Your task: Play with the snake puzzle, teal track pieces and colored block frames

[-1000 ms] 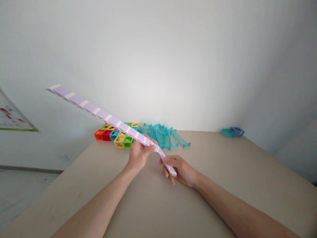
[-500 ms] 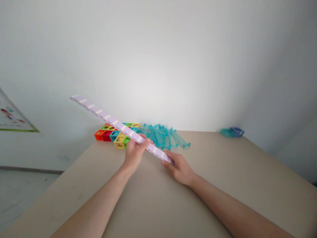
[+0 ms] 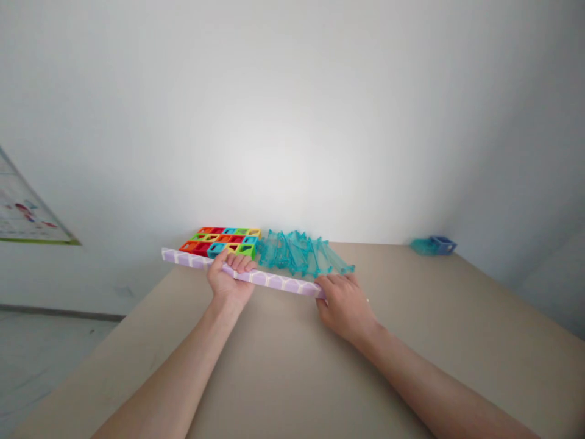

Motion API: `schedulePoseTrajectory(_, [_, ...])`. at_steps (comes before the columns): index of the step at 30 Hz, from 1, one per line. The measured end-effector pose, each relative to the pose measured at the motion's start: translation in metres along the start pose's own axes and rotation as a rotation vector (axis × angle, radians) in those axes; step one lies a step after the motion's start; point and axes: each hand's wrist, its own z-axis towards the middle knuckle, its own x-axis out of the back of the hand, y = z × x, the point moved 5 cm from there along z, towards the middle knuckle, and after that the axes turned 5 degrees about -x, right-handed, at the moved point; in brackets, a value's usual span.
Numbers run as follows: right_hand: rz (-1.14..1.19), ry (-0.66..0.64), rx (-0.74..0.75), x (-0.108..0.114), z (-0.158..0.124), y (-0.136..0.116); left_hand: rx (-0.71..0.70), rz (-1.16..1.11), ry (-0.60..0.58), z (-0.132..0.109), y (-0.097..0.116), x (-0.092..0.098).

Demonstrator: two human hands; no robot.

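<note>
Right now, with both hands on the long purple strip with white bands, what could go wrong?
The long purple strip with white bands reaches unsupported past the left hand, so that end might sag. It also crosses in front of the multicoloured open plastic cubes; a swing could knock them. The right hand appears near the translucent teal plastic pieces and might brush them.

Beige table (image 3: pixel 283 372) holding bright multicoloured open blocks (image 3: pixel 223 239) in rows, overlapping translucent teal pieces (image 3: pixel 297 253) beside them, and, well apart at right, a blue block (image 3: pixel 443 246) touching a teal heap (image 3: pixel 423 247).
</note>
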Motion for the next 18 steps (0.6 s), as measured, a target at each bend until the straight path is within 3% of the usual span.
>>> schedulePoseTrajectory(5, [0.024,-0.18,0.015,-0.008,-0.007,-0.015,0.193,0.07,-0.225,-0.021,-0.03,-0.011])
schedulePoseTrajectory(18, [0.013,-0.18,0.059,-0.015,-0.003,-0.022,0.121,0.19,-0.261,-0.025,-0.016,-0.018])
